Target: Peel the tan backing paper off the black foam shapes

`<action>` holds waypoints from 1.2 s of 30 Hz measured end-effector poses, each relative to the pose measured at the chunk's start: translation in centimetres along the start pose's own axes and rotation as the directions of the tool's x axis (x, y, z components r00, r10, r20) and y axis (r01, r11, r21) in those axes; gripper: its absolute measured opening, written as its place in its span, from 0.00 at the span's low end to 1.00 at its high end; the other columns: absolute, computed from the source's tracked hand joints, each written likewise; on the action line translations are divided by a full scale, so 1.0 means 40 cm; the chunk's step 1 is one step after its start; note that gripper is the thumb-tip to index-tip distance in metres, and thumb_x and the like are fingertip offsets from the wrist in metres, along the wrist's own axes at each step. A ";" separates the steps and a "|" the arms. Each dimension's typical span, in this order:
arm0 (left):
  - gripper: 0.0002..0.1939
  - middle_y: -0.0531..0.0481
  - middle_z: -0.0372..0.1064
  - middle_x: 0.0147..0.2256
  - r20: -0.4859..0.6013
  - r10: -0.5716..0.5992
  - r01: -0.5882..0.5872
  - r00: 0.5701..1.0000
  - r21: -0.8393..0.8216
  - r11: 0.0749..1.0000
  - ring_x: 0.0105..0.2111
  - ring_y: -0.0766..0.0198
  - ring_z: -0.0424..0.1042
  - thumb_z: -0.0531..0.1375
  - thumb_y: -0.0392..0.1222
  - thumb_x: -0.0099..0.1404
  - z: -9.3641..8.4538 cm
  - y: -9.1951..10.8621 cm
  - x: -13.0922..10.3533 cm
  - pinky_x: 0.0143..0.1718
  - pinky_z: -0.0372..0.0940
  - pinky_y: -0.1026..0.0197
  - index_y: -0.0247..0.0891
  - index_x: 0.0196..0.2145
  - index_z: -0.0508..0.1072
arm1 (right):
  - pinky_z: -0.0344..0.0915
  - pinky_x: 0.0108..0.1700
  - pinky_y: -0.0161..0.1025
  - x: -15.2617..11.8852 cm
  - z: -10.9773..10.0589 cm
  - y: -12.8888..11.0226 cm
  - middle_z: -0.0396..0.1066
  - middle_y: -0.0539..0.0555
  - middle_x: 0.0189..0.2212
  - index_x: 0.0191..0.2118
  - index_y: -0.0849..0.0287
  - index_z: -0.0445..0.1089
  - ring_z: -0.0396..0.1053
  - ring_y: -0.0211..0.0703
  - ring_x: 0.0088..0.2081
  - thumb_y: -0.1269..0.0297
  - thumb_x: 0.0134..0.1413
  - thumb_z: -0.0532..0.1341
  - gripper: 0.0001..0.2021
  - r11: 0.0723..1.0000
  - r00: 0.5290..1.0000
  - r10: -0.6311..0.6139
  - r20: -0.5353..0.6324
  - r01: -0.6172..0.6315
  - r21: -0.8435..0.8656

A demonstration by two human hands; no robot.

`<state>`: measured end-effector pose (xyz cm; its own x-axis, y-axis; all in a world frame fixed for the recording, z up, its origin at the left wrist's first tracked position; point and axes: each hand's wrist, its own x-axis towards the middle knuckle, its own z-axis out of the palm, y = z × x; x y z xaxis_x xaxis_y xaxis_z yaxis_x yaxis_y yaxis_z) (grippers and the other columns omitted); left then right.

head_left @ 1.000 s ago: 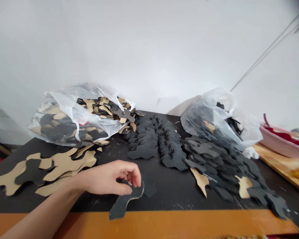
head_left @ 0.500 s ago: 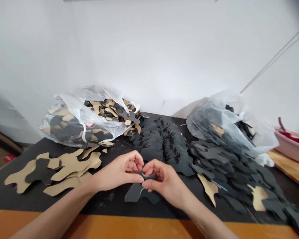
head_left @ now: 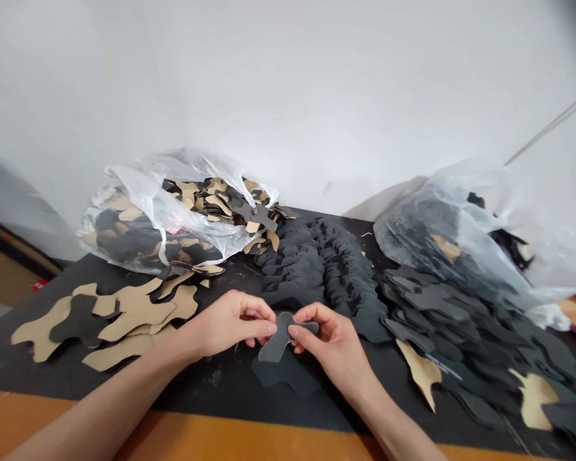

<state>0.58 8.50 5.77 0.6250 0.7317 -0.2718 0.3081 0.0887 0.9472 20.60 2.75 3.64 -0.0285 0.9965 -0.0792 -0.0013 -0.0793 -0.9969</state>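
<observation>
A small grey curved-edged cut-out piece (head_left: 278, 342) is held up between both hands above the table. My left hand (head_left: 237, 323) pinches its left edge between thumb and fingers. On the other side, my right hand (head_left: 329, 339) grips the piece with the thumb on its face and the fingers behind. Directly below lies a darker cut-out piece (head_left: 288, 379), flat on the black tabletop (head_left: 206, 397). Just beyond the hands run two overlapping rows of black cut-out pieces (head_left: 295, 269).
At left, tan-backed pieces (head_left: 139, 310) lie in front of a clear plastic bag (head_left: 144, 218) full of similar cut-outs. A heap of grey pieces (head_left: 436, 307) spreads at right, below another plastic bag (head_left: 427, 218). An orange strip (head_left: 221, 438) borders the near edge.
The piece, bent between the fingertips before, now shows its flat grey face. My hands have spread slightly apart, and the view has shifted, moving the right-hand bag further right.
</observation>
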 end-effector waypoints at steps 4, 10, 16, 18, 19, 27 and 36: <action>0.09 0.55 0.70 0.24 -0.020 0.004 -0.004 1.000 0.024 1.000 0.25 0.67 0.67 0.63 0.45 0.58 0.002 0.001 0.002 0.29 0.63 0.65 0.35 0.30 0.75 | 0.67 0.27 0.31 0.000 0.006 0.003 0.69 0.45 0.25 0.29 0.60 0.69 0.68 0.31 0.23 0.57 0.45 0.71 0.14 1.000 1.000 -0.012 -0.002 0.012 0.004; 0.04 0.55 0.69 0.22 0.019 0.014 -0.014 1.000 0.036 0.999 0.25 0.67 0.66 0.61 0.39 0.55 0.000 0.001 -0.007 0.27 0.60 0.66 0.36 0.27 0.73 | 0.67 0.29 0.33 -0.003 0.000 0.006 0.68 0.45 0.27 0.30 0.59 0.68 0.68 0.32 0.24 0.56 0.46 0.72 0.15 1.000 0.998 -0.006 0.070 0.007 -0.009; 0.03 0.56 0.67 0.23 0.125 0.029 -0.029 0.992 -0.003 1.000 0.25 0.67 0.65 0.59 0.38 0.55 0.005 0.004 -0.013 0.29 0.60 0.64 0.37 0.28 0.70 | 0.66 0.32 0.34 -0.005 -0.017 -0.003 0.69 0.47 0.28 0.31 0.59 0.69 0.68 0.34 0.27 0.55 0.48 0.71 0.15 1.000 0.971 0.010 0.237 -0.012 0.009; 0.02 0.58 0.63 0.24 0.127 0.047 -0.047 0.991 -0.005 0.999 0.26 0.68 0.61 0.57 0.38 0.57 0.007 0.009 -0.017 0.29 0.57 0.65 0.37 0.29 0.69 | 0.65 0.33 0.34 -0.006 -0.022 -0.006 0.70 0.47 0.28 0.31 0.59 0.69 0.68 0.34 0.28 0.57 0.50 0.71 0.14 1.000 0.966 -0.019 0.258 0.015 0.020; 0.02 0.58 0.61 0.24 0.126 0.056 -0.056 0.990 -0.003 0.998 0.26 0.68 0.60 0.57 0.38 0.58 0.008 0.012 -0.020 0.29 0.56 0.65 0.37 0.30 0.68 | 0.65 0.34 0.34 -0.006 -0.024 -0.007 0.70 0.48 0.29 0.31 0.58 0.69 0.68 0.35 0.29 0.58 0.50 0.71 0.12 0.999 0.964 -0.051 0.261 0.051 0.006; 0.07 0.55 0.62 0.31 0.171 0.071 -0.035 0.983 -0.207 0.978 0.34 0.63 0.68 0.55 0.42 0.64 0.029 0.019 -0.031 0.42 0.64 0.58 0.37 0.30 0.65 | 0.67 0.43 0.40 -0.015 -0.036 -0.014 0.74 0.53 0.35 0.34 0.56 0.73 0.71 0.43 0.38 0.67 0.63 0.60 0.06 0.807 0.830 -0.448 0.332 0.535 -0.250; 0.09 0.52 0.72 0.35 0.014 0.152 -0.152 0.988 0.029 0.988 0.37 0.62 0.69 0.59 0.45 0.66 0.002 0.032 -0.034 0.40 0.62 0.62 0.38 0.41 0.73 | 0.64 0.36 0.36 -0.011 -0.039 -0.011 0.72 0.50 0.31 0.33 0.56 0.72 0.68 0.40 0.33 0.62 0.56 0.66 0.05 0.936 0.964 -0.242 0.112 0.262 -0.235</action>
<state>0.17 7.55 7.34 0.6748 0.7269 -0.1276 0.2300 -0.0429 0.9722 22.18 2.38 4.12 -0.1393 0.9764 0.1649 0.2267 0.1936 -0.9545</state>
